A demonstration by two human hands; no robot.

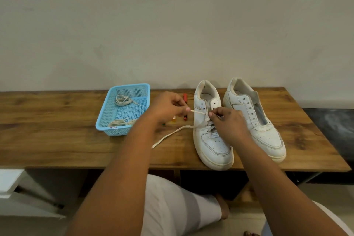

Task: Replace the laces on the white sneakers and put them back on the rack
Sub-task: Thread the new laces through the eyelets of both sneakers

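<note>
Frame centre: left hand (168, 107) pinching lace (199, 112) end; right hand (228, 120) gripping lace at left sneaker (211, 136) eyelets, on table (57, 140).

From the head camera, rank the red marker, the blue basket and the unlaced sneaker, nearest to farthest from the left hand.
1. Red marker, just right of the left hand.
2. Blue basket, to its left.
3. Unlaced sneaker, far right.

Both bare arms are reaching forward. The left hand (168, 106) is curling its fingers and pinching the tip of a lace (198, 111) between thumb and finger. The right hand (227, 120) is facing knuckles up, and its fingers are pinching the same lace.
</note>
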